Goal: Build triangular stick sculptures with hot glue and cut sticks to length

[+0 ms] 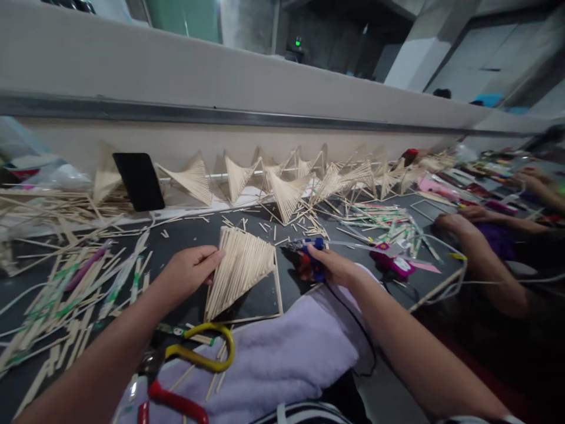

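My left hand (194,268) pinches the left edge of a fan-like model (245,265) built of thin wooden sticks, which is tilted above the dark tabletop. Its frame has an open corner at the lower right. In my right hand (333,264) is a blue glue gun (316,242) with a black cord; its tip points toward the model's upper right corner, with a small gap between. A cutter with one yellow and one red handle (198,358) lies on a lilac towel (282,365) below the model.
Finished-looking stick models (289,197) line the wall behind. A black phone (139,181) leans among them. Bundled sticks (66,300) cover the left; more sticks (388,218) and a magenta tape measure (392,262) lie right. A co-worker's hands (459,227) are at far right.
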`<action>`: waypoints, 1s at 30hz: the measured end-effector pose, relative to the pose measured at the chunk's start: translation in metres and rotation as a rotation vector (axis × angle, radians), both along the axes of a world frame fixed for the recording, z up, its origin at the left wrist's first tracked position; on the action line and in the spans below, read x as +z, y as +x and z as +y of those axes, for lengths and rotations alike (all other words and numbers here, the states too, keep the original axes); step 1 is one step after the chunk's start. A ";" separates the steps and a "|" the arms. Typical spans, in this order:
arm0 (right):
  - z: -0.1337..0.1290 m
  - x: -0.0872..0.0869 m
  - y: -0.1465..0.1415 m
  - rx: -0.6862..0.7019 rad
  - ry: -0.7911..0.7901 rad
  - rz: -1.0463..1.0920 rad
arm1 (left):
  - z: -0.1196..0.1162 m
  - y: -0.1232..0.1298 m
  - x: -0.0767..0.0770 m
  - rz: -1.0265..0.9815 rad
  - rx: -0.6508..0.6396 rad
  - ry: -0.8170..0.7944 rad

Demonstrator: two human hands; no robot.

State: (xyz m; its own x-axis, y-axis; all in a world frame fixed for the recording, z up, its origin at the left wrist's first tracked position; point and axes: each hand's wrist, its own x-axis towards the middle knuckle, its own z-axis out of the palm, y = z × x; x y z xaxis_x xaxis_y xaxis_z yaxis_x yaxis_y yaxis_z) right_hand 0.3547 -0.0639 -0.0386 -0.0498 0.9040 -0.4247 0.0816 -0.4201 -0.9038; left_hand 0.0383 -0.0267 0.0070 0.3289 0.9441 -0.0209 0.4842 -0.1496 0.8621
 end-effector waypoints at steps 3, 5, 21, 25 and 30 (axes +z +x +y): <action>0.000 0.019 0.015 0.154 0.059 -0.567 | 0.000 -0.001 0.000 0.037 -0.103 0.018; -0.002 0.038 0.015 0.280 0.117 -0.871 | 0.001 -0.002 0.000 0.042 -0.094 0.016; 0.070 0.058 -0.118 0.337 0.706 -0.155 | 0.000 -0.001 0.000 0.076 -0.085 -0.023; 0.072 0.053 -0.124 0.318 0.705 -0.198 | 0.000 -0.001 0.000 0.090 -0.071 -0.030; 0.073 0.047 -0.132 0.298 0.720 -0.251 | 0.001 -0.002 0.000 0.101 -0.079 -0.016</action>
State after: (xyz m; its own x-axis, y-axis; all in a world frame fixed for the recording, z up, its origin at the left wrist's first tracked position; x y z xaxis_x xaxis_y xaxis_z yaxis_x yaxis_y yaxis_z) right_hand 0.2225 0.0095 0.0089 -0.3118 0.9234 0.2240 0.3338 0.3272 -0.8841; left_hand 0.0367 -0.0257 0.0068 0.3977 0.9147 -0.0727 0.5556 -0.1770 0.8124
